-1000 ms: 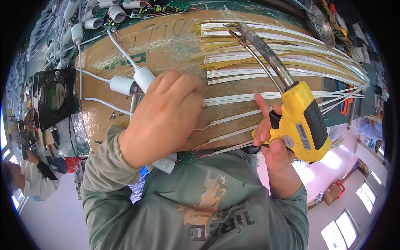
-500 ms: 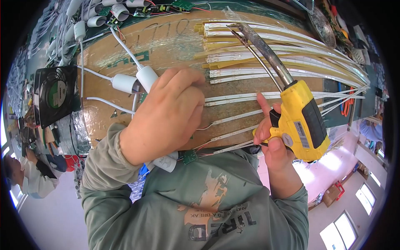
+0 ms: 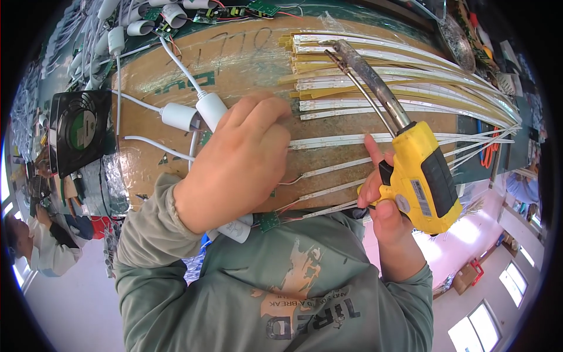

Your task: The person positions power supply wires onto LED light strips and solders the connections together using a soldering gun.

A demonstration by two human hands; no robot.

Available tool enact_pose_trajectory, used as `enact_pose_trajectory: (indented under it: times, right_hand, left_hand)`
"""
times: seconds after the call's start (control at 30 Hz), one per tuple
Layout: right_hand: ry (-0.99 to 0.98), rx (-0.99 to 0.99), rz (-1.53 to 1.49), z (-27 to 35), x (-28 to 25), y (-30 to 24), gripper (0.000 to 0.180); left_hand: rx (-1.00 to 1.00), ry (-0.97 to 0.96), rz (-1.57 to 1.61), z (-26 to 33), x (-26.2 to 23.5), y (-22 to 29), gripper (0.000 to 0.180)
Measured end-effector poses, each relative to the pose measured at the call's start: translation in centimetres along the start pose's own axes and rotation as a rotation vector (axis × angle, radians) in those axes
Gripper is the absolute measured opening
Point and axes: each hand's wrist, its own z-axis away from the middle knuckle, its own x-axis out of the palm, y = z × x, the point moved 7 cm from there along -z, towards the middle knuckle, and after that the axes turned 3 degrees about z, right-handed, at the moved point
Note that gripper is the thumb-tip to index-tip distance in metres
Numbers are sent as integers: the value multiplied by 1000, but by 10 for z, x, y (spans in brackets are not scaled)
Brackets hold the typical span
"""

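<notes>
In my right hand (image 3: 384, 190) is a yellow and black soldering gun (image 3: 423, 176), its handle gripped and its dark metal tip and thin feed tube pointing up and left over a bundle of white LED strips (image 3: 352, 85). One finger reaches out past the trigger. My left hand (image 3: 240, 158) is closed, fingers curled down over the board; what they pinch is hidden. Beside it lie white cylindrical housings (image 3: 179, 116) with grey-white cables. Below its wrist is another white housing (image 3: 236, 230), next to a small green circuit board (image 3: 269, 221) wired to a strip.
A brown board (image 3: 146, 76) covers the table. A black fan (image 3: 81, 132) stands at the left, with piled housings and cables (image 3: 88, 56) behind it. A round metal dish (image 3: 456, 44) sits at far right. A person (image 3: 53, 246) works at the left.
The view has shifted slightly. My right hand and the soldering gun sit a little lower, while my left hand keeps nearly the same pose.
</notes>
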Motion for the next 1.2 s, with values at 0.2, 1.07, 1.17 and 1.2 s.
enact_pose_trajectory:
  times: [0.2,1.07,1.17,1.2]
  right_hand:
    - [-83,94,18,19,-3,-16,71]
    - [-291,-71,84,91,-20,57,15]
    - [-310,-36,105,93,-22,63,15]
    - [-312,-35,105,93,-22,64,15]
  left_hand:
    - [1,-5,-31,0,2,-1,19]
    - [2,5,-15,3,5,-1,20]
    - [4,6,-16,3,4,-2,19]
    - [2,5,-14,4,4,-2,19]
